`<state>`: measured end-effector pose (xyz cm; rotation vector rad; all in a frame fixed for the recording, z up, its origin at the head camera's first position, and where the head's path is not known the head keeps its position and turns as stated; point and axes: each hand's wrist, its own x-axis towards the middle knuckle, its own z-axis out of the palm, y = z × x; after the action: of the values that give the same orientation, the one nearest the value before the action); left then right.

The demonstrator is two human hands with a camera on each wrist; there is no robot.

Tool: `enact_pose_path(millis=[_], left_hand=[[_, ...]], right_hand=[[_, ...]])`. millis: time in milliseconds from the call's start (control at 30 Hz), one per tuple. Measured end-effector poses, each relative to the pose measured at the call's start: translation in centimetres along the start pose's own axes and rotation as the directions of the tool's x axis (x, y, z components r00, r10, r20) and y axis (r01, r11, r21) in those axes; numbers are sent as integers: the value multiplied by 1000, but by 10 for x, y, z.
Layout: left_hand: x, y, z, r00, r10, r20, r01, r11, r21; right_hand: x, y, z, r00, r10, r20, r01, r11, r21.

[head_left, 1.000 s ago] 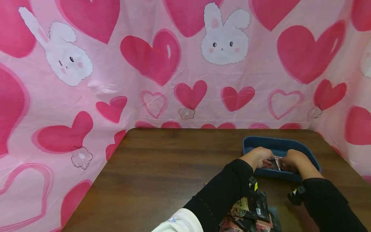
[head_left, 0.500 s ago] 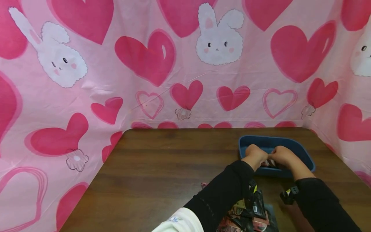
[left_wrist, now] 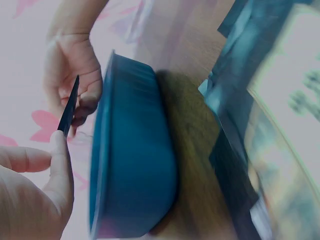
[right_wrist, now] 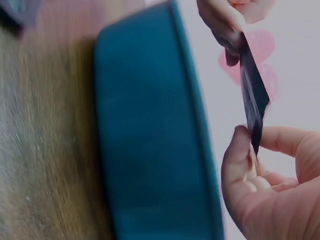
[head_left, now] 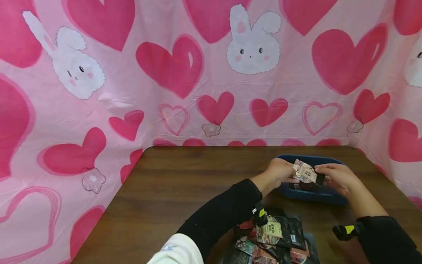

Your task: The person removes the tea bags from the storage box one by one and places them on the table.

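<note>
Both hands hold a small flat packet (head_left: 305, 171) up over the blue plastic bin (head_left: 316, 197); it has a beige printed label and a black end. My left hand (head_left: 279, 171) pinches its left end between thumb and fingers, as the left wrist view shows with the packet (left_wrist: 70, 107) edge-on. The right hand (head_left: 339, 179) grips the black end at the right; the right wrist view has its thumb and fingertips closed on the packet's lower tip (right_wrist: 254, 95). Under the hands, the inside of the bin is mostly hidden.
A loose pile of dark printed packets (head_left: 280, 233) lies on the wooden table (head_left: 197, 190) in front of the bin, below the left forearm. A pink curtain (head_left: 184, 22) with hearts and rabbits hangs behind the table.
A second ago both hands were down inside the bin. They have come up and apart, and the packet now shows between them above the rim. The left forearm has shifted left, uncovering more of the pile.
</note>
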<state>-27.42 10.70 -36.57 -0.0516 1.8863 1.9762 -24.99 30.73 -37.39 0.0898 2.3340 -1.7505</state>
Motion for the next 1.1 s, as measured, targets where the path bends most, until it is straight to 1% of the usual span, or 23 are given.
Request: enact_pose_path(millis=[100,200,267,367,467,500,600,767,833,933,1000,1100], left_hand=[[-12,4,-28,996,23,91,-22,1000,-3],[-24,6,-54,989,11,147,-15,1000,26],[-34,3,-68,984,-3,178,-4,999,42],[-49,-5,-84,970,-27,241,13,998,60],[-67,-17,-96,953,-53,299,29,996,86],[-72,-22,-100,947,-65,313,36,994,99],[-88,-35,-108,937,-97,337,52,989,141],[-105,-54,-114,931,-156,330,100,978,182],[-110,-60,-115,929,-173,326,110,973,204],[-113,-67,-116,926,-183,330,103,964,244],[-114,-71,-117,927,-181,329,96,961,259],[-114,-76,-118,933,-165,321,76,959,273]], right_hand=[[-12,-6,8,996,-59,65,52,993,103],[-28,-12,20,988,-99,120,81,986,145],[-38,-13,28,978,-110,175,81,983,163],[-49,-11,38,952,-133,276,87,981,174],[-56,-6,50,911,-158,382,89,977,193],[-58,-4,55,899,-161,407,89,977,192],[-64,4,69,874,-152,461,80,982,172],[-71,21,92,842,-169,512,121,985,125],[-73,27,98,835,-175,521,141,984,105],[-77,33,106,840,-169,516,159,985,63],[-78,34,111,853,-142,502,153,988,19],[-79,33,116,872,-115,476,153,987,-41]])
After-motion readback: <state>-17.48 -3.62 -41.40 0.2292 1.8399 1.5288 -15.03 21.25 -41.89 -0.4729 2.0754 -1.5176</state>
